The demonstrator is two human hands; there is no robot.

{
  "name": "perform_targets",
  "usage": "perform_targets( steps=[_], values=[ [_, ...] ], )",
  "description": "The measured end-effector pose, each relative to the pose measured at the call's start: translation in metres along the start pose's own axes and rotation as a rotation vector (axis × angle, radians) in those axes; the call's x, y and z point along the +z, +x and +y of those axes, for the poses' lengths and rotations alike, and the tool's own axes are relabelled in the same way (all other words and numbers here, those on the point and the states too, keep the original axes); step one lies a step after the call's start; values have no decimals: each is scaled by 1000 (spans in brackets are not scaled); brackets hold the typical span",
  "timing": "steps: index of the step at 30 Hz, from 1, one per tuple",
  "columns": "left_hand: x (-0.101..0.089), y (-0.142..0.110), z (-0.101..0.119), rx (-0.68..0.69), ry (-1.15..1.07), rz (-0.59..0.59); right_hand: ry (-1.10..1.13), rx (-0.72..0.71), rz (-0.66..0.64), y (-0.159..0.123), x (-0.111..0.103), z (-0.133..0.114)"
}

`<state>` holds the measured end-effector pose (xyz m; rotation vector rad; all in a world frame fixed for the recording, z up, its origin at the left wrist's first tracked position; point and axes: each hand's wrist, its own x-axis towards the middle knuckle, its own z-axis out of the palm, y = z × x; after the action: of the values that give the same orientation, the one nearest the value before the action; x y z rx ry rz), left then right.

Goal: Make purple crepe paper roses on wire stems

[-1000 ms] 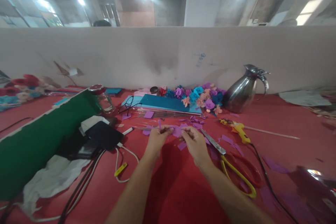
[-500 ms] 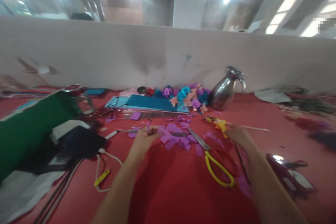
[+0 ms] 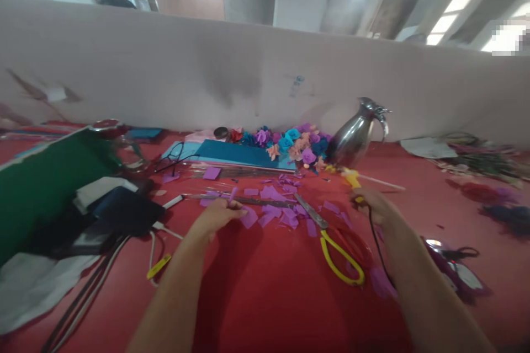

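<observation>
My left hand [image 3: 216,219] is closed in a pinch on a small purple paper piece [image 3: 233,193] that stands up from the fingers. Another purple piece [image 3: 249,218] lies at its fingertips; I cannot tell whether it is held too. My right hand [image 3: 372,207] is wrapped round the handle of a yellow glue gun [image 3: 353,177], its nozzle toward the far left. A pale glue stick [image 3: 383,182] juts from its back, and a black cord [image 3: 376,237] hangs down. Between the hands lie scattered purple paper cuttings [image 3: 271,193] and scissors [image 3: 342,258] with yellow and red handles.
A steel jug [image 3: 351,135] stands by the partition [image 3: 165,66], beside several paper flowers [image 3: 300,146]. Blue sheets [image 3: 236,155] and glasses [image 3: 176,160] lie left of them. A green board [image 3: 53,187], dark pouch [image 3: 126,210] and cables [image 3: 93,287] are at left, a maroon device [image 3: 455,270] at right.
My right hand has moved the glue gun slightly away from me, toward the flowers. My left hand has shifted a little left with its paper piece. The view has tilted slightly down.
</observation>
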<state>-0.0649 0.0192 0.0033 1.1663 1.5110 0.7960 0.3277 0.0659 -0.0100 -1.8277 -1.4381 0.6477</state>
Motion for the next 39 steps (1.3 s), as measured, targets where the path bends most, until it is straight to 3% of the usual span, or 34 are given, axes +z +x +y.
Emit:
perform_targets(
  steps=[4,6,9,12,15,19,25,31,39],
  values=[
    [1,1,-1,-13,12,12,474,65,-310,-25,4,-36],
    [1,2,-3,-6,14,9,645,117,-366,-40,11,-54],
    [0,4,-5,-2,8,3,711,185,-378,-62,27,-73],
    [1,5,-7,-6,12,16,658,190,-416,-81,46,-80],
    [2,6,-10,9,59,44,536,103,-468,-99,62,-81],
    [2,10,-16,31,94,59,372,16,-445,-117,77,-85],
    [2,11,-18,23,111,16,220,-91,-496,-127,87,-85],
    [3,10,-15,18,170,48,159,-265,-431,-131,93,-83],
    [3,13,-17,18,216,46,15,-261,-474,-134,96,-91]
  ],
)
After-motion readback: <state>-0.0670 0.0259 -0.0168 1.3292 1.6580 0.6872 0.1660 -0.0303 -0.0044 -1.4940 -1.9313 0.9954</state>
